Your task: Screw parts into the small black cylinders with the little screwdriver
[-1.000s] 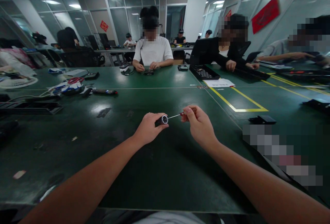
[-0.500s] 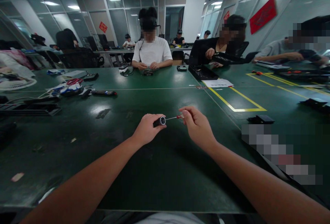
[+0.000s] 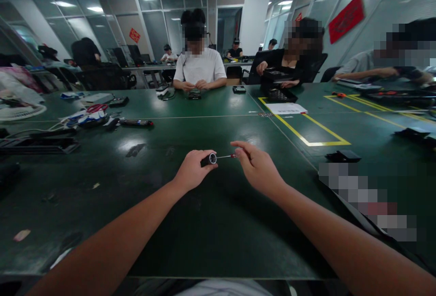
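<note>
The left hand (image 3: 192, 171) grips a short black cylinder with a silver rim (image 3: 208, 159); the right hand (image 3: 255, 166) pinches a thin red-handled metal screwdriver (image 3: 225, 156) (tip at the rim), above the dark green tabletop (image 3: 204, 232). A wobble could make the tip slip off.

Green table (image 3: 211, 223) with yellow tape outline (image 3: 306, 133); scissors (image 3: 96, 107), paper sheet (image 3: 286, 108), seated co-workers (image 3: 199, 66) opposite

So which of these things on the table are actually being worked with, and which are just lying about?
In use:
- small black cylinder, gripped in the left hand
- thin screwdriver, pinched by the right hand, tip at the cylinder's end

Lying about:
- red scissors
- dark pen-like tool
- white paper sheet
- black block
- green table
</note>
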`<state>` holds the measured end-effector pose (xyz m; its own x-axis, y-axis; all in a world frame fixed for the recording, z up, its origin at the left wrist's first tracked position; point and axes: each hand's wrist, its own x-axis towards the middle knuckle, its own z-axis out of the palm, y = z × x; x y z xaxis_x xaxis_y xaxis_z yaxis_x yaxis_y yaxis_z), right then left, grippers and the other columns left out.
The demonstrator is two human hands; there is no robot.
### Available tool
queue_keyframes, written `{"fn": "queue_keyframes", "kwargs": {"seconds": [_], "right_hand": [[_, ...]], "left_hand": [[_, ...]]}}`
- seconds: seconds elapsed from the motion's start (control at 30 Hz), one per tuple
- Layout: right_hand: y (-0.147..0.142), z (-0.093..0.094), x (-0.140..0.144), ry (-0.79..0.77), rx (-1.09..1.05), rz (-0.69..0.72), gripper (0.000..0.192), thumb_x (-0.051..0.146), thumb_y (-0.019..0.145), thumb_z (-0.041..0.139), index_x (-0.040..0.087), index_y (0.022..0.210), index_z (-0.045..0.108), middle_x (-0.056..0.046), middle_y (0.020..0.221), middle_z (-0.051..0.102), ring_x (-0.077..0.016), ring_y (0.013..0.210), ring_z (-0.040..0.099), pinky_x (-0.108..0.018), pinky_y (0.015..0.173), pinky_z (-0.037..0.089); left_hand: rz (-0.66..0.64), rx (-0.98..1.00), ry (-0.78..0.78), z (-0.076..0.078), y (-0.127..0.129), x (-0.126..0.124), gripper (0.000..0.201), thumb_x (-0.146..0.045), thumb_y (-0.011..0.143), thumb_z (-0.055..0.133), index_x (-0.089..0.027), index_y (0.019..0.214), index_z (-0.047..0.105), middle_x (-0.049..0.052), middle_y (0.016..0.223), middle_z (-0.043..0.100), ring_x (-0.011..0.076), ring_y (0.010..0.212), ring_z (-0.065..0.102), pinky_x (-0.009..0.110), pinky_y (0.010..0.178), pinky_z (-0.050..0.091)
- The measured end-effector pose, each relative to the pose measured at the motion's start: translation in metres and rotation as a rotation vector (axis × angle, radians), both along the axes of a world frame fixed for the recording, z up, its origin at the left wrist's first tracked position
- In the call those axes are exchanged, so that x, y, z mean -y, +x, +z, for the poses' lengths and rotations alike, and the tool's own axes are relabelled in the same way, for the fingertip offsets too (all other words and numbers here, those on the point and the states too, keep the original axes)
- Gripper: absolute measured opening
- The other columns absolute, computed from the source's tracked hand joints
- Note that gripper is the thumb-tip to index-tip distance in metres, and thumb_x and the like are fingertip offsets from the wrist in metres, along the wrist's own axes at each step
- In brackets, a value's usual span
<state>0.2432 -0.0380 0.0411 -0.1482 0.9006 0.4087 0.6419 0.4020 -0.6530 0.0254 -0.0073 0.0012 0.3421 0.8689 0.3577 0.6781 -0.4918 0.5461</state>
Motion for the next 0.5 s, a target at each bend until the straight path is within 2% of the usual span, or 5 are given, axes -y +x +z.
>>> {"fn": "queue_keyframes", "kwargs": {"seconds": [0.2, 0.37, 0.5], "right_hand": [[-0.0010, 0.0004, 0.0031, -0.031, 0.016, 0.072, 0.040, 0.029, 0.098, 0.044, 0.016, 0.134, 0.057, -0.006, 0.086, 0.072, -0.0205, 0.074, 0.065, -0.033, 0.069, 0.047], [0.0008, -0.0016, 0.0005, -0.057, 0.019, 0.009, 0.041, 0.042, 0.103, 0.035, 0.021, 0.122, 0.066, -0.005, 0.085, 0.072, -0.0191, 0.067, 0.063, -0.032, 0.062, 0.043], [0.0009, 0.0005, 0.0020, -0.063, -0.001, 0.057, 0.036, 0.033, 0.099, 0.042, 0.021, 0.129, 0.058, -0.003, 0.082, 0.069, -0.0173, 0.061, 0.058, -0.031, 0.059, 0.041]], "left_hand": [[0.031, 0.018, 0.000, 0.0016, -0.0028, -0.0031, 0.033, -0.029, 0.086, 0.074, -0.027, 0.119, 0.067, 0.002, 0.107, 0.072, 0.0231, 0.100, 0.063, 0.041, 0.092, 0.046], [0.031, 0.019, 0.017, 0.0031, -0.0018, -0.0014, 0.034, -0.029, 0.087, 0.074, -0.027, 0.120, 0.067, 0.002, 0.108, 0.072, 0.0229, 0.100, 0.062, 0.041, 0.093, 0.045], [0.007, -0.001, 0.014, 0.0013, -0.0012, -0.0008, 0.033, -0.030, 0.086, 0.075, -0.026, 0.118, 0.068, 0.003, 0.107, 0.072, 0.0235, 0.099, 0.062, 0.042, 0.093, 0.045]]}}
